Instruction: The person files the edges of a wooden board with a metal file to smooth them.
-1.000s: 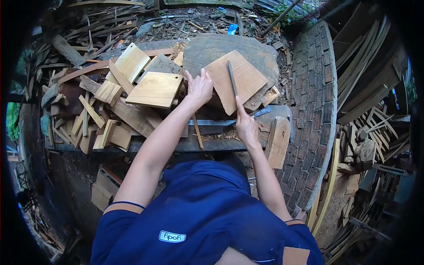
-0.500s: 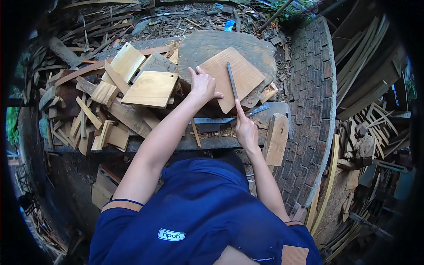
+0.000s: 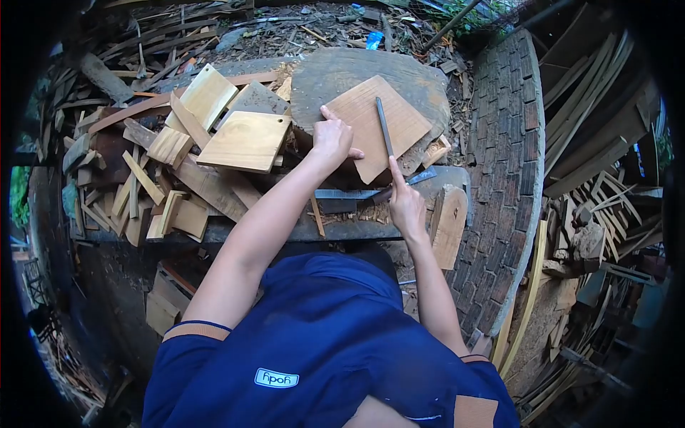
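Observation:
A square wooden board lies turned cornerwise on a large round wood block. My left hand grips the board's left corner, with the thumb on the near side and part of the fingers hidden. My right hand is closed round the lower end of a long dark metal file, index finger stretched along it. The file lies slantwise over the board's face, its tip toward the far corner. Below the board, a flat metal blade rests on the bench near my right wrist.
Left of the block are small boards with a hole and a heap of wood offcuts. An upright wood piece stands at the bench's right end. A brick wall runs along the right, with stacked timber beyond.
My right hand and the file have shifted slightly to the right across the board. The fingers of my left hand have drawn closer together at the board's corner.

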A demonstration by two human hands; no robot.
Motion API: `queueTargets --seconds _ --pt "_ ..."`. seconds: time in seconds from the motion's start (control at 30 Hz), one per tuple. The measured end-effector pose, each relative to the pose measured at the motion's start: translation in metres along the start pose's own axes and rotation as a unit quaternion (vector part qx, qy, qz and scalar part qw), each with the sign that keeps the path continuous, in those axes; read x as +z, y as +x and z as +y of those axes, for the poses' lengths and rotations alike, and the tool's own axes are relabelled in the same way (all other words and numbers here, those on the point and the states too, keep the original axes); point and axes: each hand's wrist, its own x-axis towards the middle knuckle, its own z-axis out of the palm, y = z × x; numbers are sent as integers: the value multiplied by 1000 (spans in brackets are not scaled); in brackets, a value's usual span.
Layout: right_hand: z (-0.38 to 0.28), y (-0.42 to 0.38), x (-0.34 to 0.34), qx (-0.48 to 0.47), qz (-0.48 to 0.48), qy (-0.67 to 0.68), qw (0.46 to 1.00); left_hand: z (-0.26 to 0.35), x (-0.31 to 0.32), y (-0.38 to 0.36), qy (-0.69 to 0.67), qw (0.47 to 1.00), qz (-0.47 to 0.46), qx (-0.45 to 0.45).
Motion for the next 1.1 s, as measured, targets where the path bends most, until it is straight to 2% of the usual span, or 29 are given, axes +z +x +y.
queueTargets --seconds 0.23,0.3,0.47,0.63,0.73,0.8,0.93,0.97,1.1 --pt "2 36 -1 19 51 -12 998 7 -3 2 -2 1000 7 -24" --pt "3 16 5 6 47 -5 999 8 -4 4 31 998 -41 -33" --pt "13 18 7 -8 49 -13 999 5 2 7 4 1000 -2 -22" --pt "17 62 -1 31 82 -37 996 6 -2 5 -8 999 -20 -29" --pt "14 43 0 24 69 -21 997 8 1 1 -25 998 -25 -51" --pt "9 15 4 7 29 -30 999 9 7 -4 -55 996 43 -63" --pt "12 29 -3 6 19 -24 1000 8 6 1 -54 997 18 -60" --pt "10 41 -9 31 8 -28 999 8 3 3 -56 997 3 -58" --pt "19 73 -7 43 75 -17 996 8 3 6 -43 998 -4 -49"
